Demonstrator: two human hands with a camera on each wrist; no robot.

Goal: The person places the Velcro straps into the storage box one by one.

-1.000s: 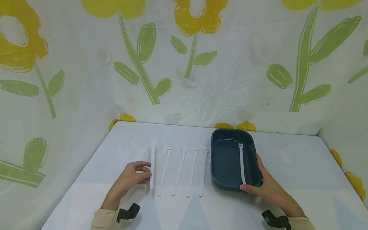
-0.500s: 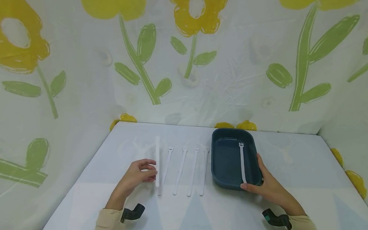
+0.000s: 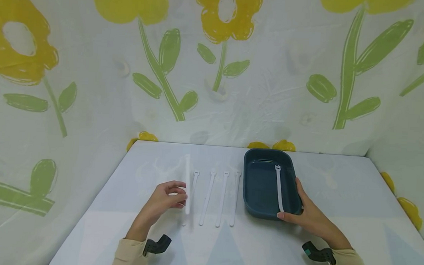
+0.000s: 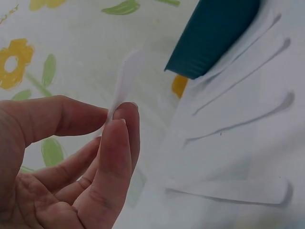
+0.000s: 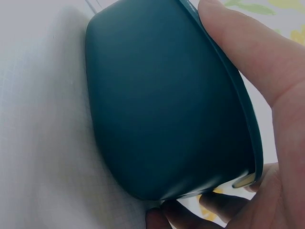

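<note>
White sheeting (image 3: 271, 107) with a few creases hangs behind the counter and on both sides of it, printed with yellow flowers (image 3: 208, 20) and green stems and leaves (image 3: 152, 61). The counter (image 3: 198, 252) is pale and smooth in the head view, marked with faint blue-grey triangles; the right wrist view shows a fine woven grid on it. Four slim white straps (image 3: 207, 198) lie there in a row, lengthwise to the person, each flat and narrow with a wider, slotted head at the far end. Just to their right sits a dark teal box (image 3: 261, 187), deep, with rounded corners, a thin rim and smooth, softly shiny walls; one more white strap (image 3: 279, 188) rests inside it, along its right side. The left hand (image 3: 166, 200) holds another strap (image 3: 187, 187) nearly upright above the leftmost of the row, its fingers closed to a pinch between thumb and forefinger. The right hand (image 3: 310, 215) grips the near right corner of the box, thumb over the rim, fingers bent around the outer wall. Tan sleeves (image 3: 130, 254) and black brackets (image 3: 158, 244) show at both wrists.
</note>
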